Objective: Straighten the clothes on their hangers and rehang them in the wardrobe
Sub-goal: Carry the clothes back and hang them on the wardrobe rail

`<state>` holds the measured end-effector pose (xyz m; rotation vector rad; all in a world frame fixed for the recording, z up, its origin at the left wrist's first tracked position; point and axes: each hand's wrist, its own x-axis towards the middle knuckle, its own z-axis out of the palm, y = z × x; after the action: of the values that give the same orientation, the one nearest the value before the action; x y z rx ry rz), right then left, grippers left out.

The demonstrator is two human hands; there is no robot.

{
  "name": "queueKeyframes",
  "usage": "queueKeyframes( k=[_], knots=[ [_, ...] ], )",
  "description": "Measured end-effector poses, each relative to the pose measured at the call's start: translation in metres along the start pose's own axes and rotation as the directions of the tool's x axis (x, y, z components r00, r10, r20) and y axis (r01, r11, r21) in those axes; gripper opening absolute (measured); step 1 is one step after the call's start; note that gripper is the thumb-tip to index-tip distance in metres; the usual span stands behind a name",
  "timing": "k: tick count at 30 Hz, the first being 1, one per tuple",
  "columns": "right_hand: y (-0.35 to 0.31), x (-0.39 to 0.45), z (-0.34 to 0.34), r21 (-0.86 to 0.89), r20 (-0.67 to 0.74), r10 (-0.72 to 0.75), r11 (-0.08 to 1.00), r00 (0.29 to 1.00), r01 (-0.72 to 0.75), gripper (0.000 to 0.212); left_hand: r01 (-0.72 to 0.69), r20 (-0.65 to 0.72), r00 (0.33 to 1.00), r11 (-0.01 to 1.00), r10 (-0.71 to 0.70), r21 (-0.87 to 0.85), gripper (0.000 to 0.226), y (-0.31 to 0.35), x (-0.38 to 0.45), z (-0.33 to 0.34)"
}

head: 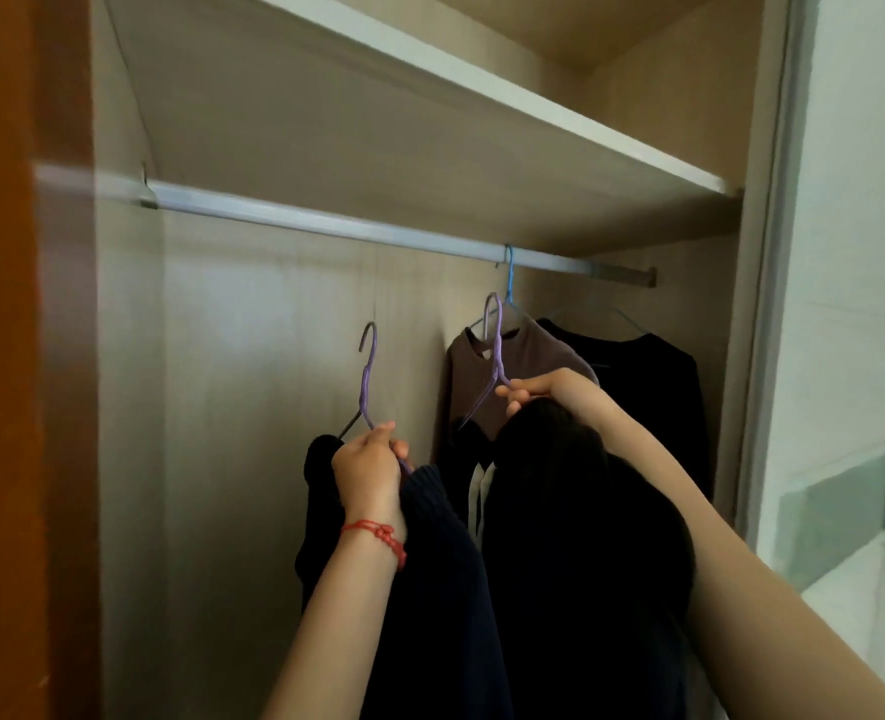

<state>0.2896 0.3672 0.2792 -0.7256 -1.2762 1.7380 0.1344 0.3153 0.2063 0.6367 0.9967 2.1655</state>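
Note:
My left hand (366, 470) grips a purple hanger (366, 379) at its neck, with a dark navy garment (430, 589) draped on it. In my right hand (531, 389) is a second purple hanger (495, 345) carrying a black garment (575, 537). Both hangers are held up below the silver wardrobe rail (326, 223), their hooks clear of it. On the rail at the right a blue hanger (509, 275) holds a brown top (503, 376), and a black top (658, 387) hangs behind it.
A wardrobe shelf (482, 90) runs just above the rail. The left stretch of the rail carries nothing. A brown door edge (19, 356) borders the left side and a pale sliding door frame (773, 304) the right.

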Motion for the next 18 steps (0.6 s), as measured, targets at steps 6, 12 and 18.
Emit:
queueKeyframes(
  k=[6, 12, 18],
  knots=[
    [-0.044, 0.056, -0.008, -0.007, 0.218, 0.073, 0.997, 0.973, -0.073, 0.026, -0.115, -0.018, 0.993, 0.993, 0.115, -0.003, 0.034, 0.023, 0.039, 0.030],
    [-0.085, 0.105, 0.006, -0.346, 0.228, -0.153, 0.910, 0.962, 0.226, 0.026, -0.230, 0.010, 0.973, 0.967, 0.230, 0.108, 0.025, 0.061, 0.063, 0.054],
    [-0.109, 0.144, 0.014, -0.428, 0.265, -0.268, 0.828, 0.926, 0.362, 0.030, -0.285, 0.057, 0.958, 0.947, 0.280, 0.144, 0.021, 0.097, 0.082, 0.076]
  ],
)
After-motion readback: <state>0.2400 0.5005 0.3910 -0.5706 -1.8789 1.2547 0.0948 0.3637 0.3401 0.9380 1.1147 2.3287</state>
